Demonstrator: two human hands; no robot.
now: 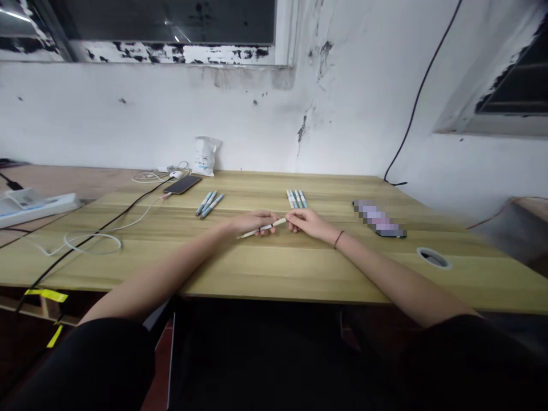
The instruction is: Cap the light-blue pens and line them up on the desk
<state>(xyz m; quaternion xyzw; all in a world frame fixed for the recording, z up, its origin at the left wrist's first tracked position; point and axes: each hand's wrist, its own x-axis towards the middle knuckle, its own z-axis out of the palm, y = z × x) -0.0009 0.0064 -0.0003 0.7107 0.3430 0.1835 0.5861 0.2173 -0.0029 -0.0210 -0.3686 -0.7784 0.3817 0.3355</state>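
Observation:
My left hand (256, 221) has its fingers closed around the middle of a slim pale pen (279, 222) with a dark band. The pen lies at a slant, its thin end pointing left toward the table's front. With thumb and fingertips my right hand (309, 222) pinches the pen's other end. Just beyond the right hand, several pale blue and white pens (297, 198) lie side by side. Three more pens (209, 204), grey-blue, rest beyond the left forearm. Fine detail on the held pen is blurred.
Left of the pens lies a dark phone (182, 184) on a white cable, near a white packet (205, 155). A black cable (128, 212) crosses the table's left side toward a power strip (38, 208). At right are another phone (379, 218) and a round cable hole (434, 258).

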